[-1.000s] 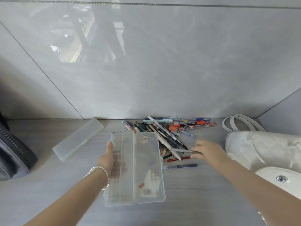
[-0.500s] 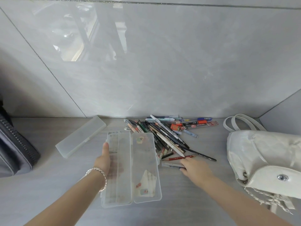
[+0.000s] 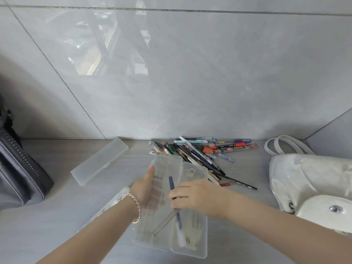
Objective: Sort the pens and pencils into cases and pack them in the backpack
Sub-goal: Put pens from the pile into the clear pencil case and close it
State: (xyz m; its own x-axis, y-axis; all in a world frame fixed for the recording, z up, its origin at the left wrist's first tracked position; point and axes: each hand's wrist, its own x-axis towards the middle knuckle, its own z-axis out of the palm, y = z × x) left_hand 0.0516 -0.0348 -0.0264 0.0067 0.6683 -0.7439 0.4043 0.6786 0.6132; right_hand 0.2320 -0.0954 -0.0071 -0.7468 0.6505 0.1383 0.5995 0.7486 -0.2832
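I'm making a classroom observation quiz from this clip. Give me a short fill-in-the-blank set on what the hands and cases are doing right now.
1. The left hand holds the open clear case, and its wrist wears a ____.
2. The right hand is putting a dark ____ pen into that case.
3. The second case lies on the table with its lid ____.
4. The white backpack sits to the ____ of the pile of pens and pencils.

Missing words: bracelet; blue; closed; right

1. The right hand (image 3: 198,197) covers the middle of a blue pen (image 3: 171,182) in the open clear case (image 3: 165,237); its grip cannot be made out.
2. Far left of the left hand (image 3: 145,189), a dark bag (image 3: 21,180) is cropped by the frame.
3. Right of the right hand, the white backpack (image 3: 308,178) runs off-frame.
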